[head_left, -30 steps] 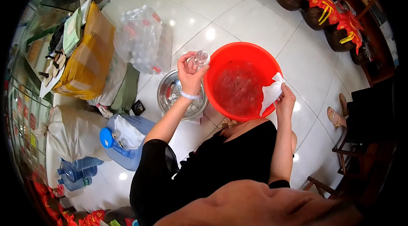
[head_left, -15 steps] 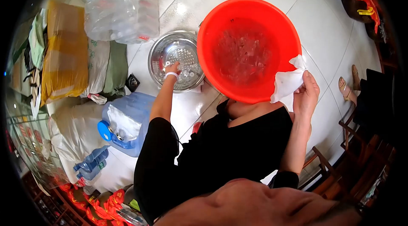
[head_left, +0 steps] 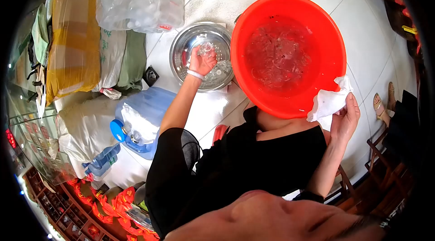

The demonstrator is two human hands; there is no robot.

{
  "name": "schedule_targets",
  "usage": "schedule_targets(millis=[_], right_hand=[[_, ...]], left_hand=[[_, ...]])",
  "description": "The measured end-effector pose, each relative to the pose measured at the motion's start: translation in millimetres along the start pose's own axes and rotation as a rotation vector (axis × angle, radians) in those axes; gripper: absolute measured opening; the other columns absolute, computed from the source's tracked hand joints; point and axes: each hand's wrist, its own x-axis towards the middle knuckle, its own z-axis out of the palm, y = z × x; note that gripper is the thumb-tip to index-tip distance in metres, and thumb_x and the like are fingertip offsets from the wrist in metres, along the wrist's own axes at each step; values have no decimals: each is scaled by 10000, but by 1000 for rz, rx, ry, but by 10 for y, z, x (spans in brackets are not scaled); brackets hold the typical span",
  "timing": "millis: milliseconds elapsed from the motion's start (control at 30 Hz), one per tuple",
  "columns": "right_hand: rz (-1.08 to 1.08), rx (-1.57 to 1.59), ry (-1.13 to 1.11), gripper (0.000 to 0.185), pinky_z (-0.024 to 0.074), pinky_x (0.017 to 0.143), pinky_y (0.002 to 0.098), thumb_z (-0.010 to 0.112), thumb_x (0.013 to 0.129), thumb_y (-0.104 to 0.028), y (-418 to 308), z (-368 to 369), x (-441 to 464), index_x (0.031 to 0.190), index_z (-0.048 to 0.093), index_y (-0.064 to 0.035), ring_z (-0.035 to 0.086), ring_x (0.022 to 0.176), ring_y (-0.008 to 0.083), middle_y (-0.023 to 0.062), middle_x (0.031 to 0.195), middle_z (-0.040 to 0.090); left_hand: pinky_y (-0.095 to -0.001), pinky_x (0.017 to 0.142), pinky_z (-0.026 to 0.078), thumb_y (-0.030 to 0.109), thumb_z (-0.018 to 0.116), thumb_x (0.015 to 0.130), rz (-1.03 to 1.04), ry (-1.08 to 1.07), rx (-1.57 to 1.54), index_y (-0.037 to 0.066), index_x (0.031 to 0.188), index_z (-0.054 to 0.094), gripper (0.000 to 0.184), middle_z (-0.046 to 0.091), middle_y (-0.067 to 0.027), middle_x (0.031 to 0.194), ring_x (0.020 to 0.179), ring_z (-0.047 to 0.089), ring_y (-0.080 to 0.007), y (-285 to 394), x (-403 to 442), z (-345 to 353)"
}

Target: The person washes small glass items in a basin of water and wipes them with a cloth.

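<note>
My left hand [head_left: 202, 61] is over the steel colander basin [head_left: 176, 50], its fingers curled round a small clear, glass-like round piece [head_left: 208, 48]. I cannot make out the exact kind. Several similar clear pieces [head_left: 223, 69] lie in the basin beneath the hand. A white cloth [head_left: 330, 103] is pinched in my right hand [head_left: 346, 116], beside the near right rim of a large red plastic tub [head_left: 334, 37]. Water and clear pieces [head_left: 283, 55] fill the bottom of that tub, which stands just right of the basin.
Wrapped clear bottles [head_left: 140, 1] stand at the back left. A big blue water jug [head_left: 149, 100] is by my left elbow, near a taped carton [head_left: 74, 41] and sacks [head_left: 90, 118]. At the right are another person's sandalled feet [head_left: 383, 107] and wooden furniture [head_left: 385, 159].
My left hand has turned and come up from the pieces in the basin, now with a clear piece in its fingers. My right hand still holds the cloth. The view has shifted slightly.
</note>
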Motion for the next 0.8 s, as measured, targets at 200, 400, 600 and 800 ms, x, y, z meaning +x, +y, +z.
schedule_targets(millis=[200,400,600,800], right_hand=[[-11,-11,38,248,313,509,167,537,837,-214,26,12,9,924,571,16,475,586,42,16,739,590],[-8,-58,50,272,291,489,160,508,853,-206,19,53,0,979,547,32,443,578,24,-1,756,574],[-15,-16,57,205,303,492,169,553,827,-184,19,72,4,883,587,10,438,545,31,3,701,580],[-10,30,34,198,277,492,172,581,806,-174,-1,33,16,878,600,10,408,541,28,-6,695,575]], left_hand=[[-238,468,356,473,448,767,-72,-50,-44,-29,874,530,519,533,-87,644,479,437,-144,-24,-26,43],[-326,465,483,312,673,679,393,643,941,-36,897,545,430,584,-109,723,537,589,-215,-87,410,-638],[-366,832,423,326,718,618,350,824,1987,8,1061,509,584,558,-180,1030,968,530,-311,-294,636,-943],[-371,878,404,350,681,674,99,713,2136,25,1138,450,612,494,-180,1132,1038,492,-312,-375,881,-1233]])
